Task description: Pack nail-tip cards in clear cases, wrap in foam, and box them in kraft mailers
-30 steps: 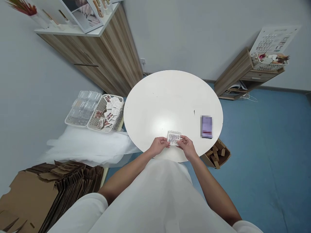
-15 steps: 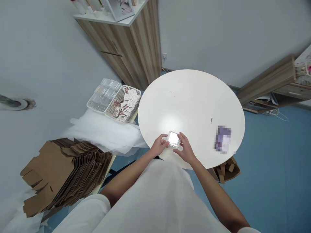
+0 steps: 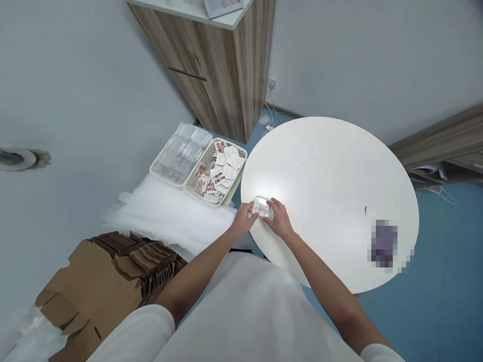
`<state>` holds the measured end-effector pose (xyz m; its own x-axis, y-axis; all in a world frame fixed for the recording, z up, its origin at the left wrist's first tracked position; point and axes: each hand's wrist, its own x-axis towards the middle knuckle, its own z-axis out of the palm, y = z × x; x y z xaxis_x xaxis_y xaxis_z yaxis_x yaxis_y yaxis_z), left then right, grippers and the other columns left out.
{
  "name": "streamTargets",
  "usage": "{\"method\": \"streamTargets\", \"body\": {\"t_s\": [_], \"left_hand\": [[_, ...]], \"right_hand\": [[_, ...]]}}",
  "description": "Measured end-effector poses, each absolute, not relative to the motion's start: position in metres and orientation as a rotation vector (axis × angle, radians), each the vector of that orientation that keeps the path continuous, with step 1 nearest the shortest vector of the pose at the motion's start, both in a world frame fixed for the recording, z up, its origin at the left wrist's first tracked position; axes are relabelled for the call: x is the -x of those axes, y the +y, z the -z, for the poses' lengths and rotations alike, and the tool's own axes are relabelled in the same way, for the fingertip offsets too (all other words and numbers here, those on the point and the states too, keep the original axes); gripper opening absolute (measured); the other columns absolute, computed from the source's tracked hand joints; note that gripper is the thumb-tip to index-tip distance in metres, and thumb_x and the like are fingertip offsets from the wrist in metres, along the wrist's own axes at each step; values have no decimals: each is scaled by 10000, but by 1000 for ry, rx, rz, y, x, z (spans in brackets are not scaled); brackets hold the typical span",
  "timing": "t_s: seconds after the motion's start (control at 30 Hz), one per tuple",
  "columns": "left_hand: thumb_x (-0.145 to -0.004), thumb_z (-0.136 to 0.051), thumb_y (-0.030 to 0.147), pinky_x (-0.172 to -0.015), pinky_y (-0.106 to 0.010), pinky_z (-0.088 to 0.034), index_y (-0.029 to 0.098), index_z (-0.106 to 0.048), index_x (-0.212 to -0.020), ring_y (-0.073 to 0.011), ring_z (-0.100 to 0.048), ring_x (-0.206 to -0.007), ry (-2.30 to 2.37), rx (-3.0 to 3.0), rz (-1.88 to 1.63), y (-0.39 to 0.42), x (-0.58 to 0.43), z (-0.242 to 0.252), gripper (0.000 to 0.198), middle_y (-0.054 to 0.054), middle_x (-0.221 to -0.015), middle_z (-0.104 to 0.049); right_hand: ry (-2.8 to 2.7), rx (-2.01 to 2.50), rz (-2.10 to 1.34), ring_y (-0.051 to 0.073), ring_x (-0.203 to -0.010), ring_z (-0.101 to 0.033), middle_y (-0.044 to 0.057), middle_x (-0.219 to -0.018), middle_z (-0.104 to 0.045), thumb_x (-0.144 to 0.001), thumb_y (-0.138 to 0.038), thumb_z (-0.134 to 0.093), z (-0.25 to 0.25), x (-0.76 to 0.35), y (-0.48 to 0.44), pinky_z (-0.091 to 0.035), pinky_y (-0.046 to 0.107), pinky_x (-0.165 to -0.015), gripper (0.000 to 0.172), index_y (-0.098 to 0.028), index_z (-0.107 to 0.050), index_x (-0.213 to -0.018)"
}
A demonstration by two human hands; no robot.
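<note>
- The left hand (image 3: 243, 219) is closed on the left end of a small clear rectangular plastic case (image 3: 261, 206), thumb at its lower corner and fingers along its side.
- The right hand (image 3: 278, 217) is clamped on the other end of the case, fingers at the upper right corner and thumb near the lower edge.
- The case lies between the two hands, over the near left part of a round white surface (image 3: 328, 176); small pale shiny pieces show inside it in rows. Whether it touches the surface cannot be told.
- Well to the right on the surface are a small dark mark (image 3: 365, 210) and a purple rectangular item (image 3: 384, 244), blurred into blocks.
- Just beyond the surface's left edge is a white perforated plastic basket (image 3: 192, 180) heaped with white cards (image 3: 228, 172), some bearing reddish or multicoloured pieces.
- Beside the basket, a white tray (image 3: 162, 178) holds clear plastic boxes (image 3: 181, 153) in rows.
- Nearer the person lie white translucent sheets (image 3: 166, 213), then a stack of flattened brown cardboard (image 3: 98, 281).
- Farther back stands a wood-grain cabinet (image 3: 211, 65) with a white top, near a wall socket (image 3: 272, 83).
</note>
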<state>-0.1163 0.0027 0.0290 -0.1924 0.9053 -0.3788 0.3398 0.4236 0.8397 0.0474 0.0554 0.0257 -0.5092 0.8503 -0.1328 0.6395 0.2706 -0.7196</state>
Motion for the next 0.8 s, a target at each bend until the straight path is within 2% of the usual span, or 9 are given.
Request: {"method": "streamTargets", "body": {"t_s": [0.3,0.67,0.8], "left_hand": [[-748,-550,269,-779,-304,-447,200,-368,-1286,-192,-489,-970,1721,-1062,-729,37,150,3,573,-109,-1171,-398],[-760,-527,253,-847,-337,-414,209,-332,-1309,-197,-475,-989,1674,-1140,-675,52,161,12,584,-97,-1131,-396],[-752,-538,261,-900,-349,-381,209,-303,-1328,-218,-441,-1058,1665,-1175,-654,55,160,10,624,-99,-1150,-374]], "right_hand": [[-2272,1530,-1029,294,-1212,-347,128,-1369,-296,-722,-200,-552,2,3,85,-358,469,-941,498,-198,-402,-1196],[-2273,1624,-988,304,-1174,-352,129,-1348,-310,-695,-178,-561,4,13,94,-353,467,-923,495,-180,-413,-1168],[-2274,1650,-964,311,-1174,-342,125,-1338,-319,-694,-196,-562,4,14,97,-344,472,-922,487,-184,-416,-1159]]}}
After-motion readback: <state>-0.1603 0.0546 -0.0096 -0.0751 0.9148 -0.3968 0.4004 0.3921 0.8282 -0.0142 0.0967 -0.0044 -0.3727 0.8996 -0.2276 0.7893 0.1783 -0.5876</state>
